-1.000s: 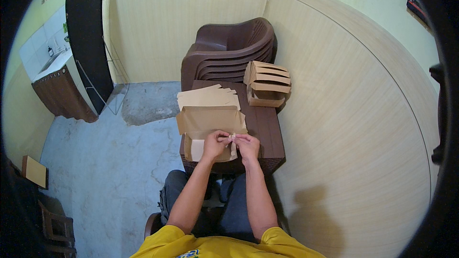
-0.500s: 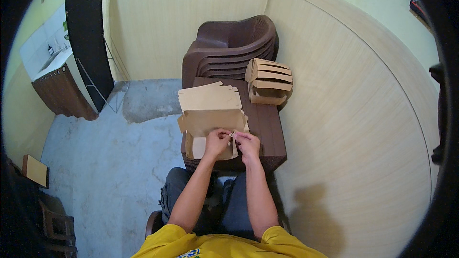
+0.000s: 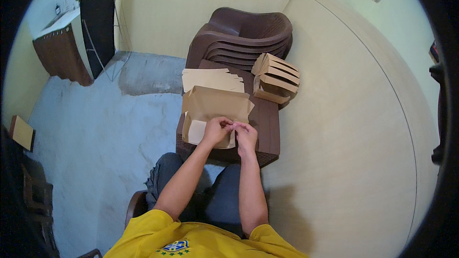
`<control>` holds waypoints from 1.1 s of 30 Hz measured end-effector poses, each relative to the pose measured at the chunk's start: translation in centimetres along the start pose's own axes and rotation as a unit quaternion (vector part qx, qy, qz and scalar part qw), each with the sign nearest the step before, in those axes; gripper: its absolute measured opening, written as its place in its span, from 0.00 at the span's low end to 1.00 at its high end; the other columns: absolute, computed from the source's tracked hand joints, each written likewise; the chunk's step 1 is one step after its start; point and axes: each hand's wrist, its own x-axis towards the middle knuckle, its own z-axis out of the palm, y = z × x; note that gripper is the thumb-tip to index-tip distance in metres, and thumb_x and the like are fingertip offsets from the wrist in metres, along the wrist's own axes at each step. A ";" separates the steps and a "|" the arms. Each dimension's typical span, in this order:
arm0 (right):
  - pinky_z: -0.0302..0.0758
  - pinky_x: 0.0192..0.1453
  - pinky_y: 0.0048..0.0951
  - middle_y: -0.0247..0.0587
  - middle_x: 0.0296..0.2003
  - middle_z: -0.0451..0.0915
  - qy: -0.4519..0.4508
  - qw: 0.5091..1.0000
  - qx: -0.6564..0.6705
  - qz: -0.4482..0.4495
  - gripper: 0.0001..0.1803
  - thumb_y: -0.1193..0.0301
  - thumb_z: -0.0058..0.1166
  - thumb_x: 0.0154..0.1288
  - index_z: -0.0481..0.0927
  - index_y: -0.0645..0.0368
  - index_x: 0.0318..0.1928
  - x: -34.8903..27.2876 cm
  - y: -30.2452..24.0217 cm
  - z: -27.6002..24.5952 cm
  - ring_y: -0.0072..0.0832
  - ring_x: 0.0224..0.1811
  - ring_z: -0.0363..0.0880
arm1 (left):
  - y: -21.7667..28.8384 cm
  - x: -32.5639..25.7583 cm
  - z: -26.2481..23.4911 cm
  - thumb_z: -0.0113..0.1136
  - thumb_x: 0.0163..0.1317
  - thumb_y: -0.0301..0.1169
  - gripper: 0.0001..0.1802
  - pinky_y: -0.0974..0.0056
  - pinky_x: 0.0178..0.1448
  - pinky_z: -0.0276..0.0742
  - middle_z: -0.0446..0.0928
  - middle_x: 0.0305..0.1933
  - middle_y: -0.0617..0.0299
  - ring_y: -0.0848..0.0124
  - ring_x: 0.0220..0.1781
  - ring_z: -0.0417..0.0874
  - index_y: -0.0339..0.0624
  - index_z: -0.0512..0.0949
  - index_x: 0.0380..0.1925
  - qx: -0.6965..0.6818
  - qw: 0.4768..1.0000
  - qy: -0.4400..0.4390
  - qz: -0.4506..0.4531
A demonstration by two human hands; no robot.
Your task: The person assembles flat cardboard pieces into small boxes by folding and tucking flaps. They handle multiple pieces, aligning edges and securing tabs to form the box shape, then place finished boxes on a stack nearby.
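A brown cardboard box [image 3: 217, 101] with its lid raised stands at the near end of the brown table. Over its right side, my left hand [image 3: 217, 131] and my right hand [image 3: 246, 137] come together, fingertips almost touching. Both pinch at the box's right edge, where a folded flap seems to lie between them; the fingers hide most of it. Inside the box, the pale bottom [image 3: 197, 130] shows to the left of my left hand. Flat cardboard sheets [image 3: 210, 80] with cut tabs lie just behind the lid.
Several folded cardboard boxes [image 3: 279, 74] are piled at the table's far right, by the wood-panelled wall [image 3: 354, 100]. Stacked brown plastic chairs [image 3: 239, 38] stand behind the brown table [image 3: 265, 124]. A sink counter [image 3: 60, 21] and a tall black board [image 3: 98, 14] are far left.
The view has shifted and tilted slightly. My hands stay at the box's right side, their fingertips now closer together, and the small flap between them shows less.
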 end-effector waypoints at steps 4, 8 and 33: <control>0.82 0.49 0.28 0.43 0.41 0.89 0.021 0.998 -0.038 -0.034 0.12 0.77 0.71 0.70 0.84 0.68 0.49 0.6 0.3 -0.2 0.28 0.44 0.88 | 1.3 -0.2 -0.3 0.76 0.65 0.35 0.17 0.54 0.58 0.87 0.92 0.46 0.48 0.56 0.49 0.93 0.42 0.91 0.53 0.089 0.996 -0.018 -0.003; 0.81 0.41 0.27 0.42 0.40 0.87 0.102 0.971 -0.135 -0.170 0.12 0.76 0.69 0.71 0.80 0.67 0.48 1.9 0.6 0.3 0.25 0.41 0.85 | 3.4 -1.9 -1.3 0.74 0.65 0.43 0.20 0.48 0.60 0.86 0.91 0.48 0.45 0.47 0.51 0.92 0.41 0.92 0.49 0.157 0.987 -0.033 0.014; 0.78 0.52 0.23 0.33 0.52 0.87 -0.201 0.976 -0.039 -0.075 0.28 0.84 0.45 0.69 0.78 0.63 0.69 -9.5 -6.8 -5.1 0.18 0.48 0.83 | 1.3 -12.5 -14.1 0.64 0.78 0.34 0.40 0.68 0.41 0.81 0.80 0.63 0.53 0.72 0.46 0.84 0.48 0.59 0.84 -0.224 0.974 0.014 -0.041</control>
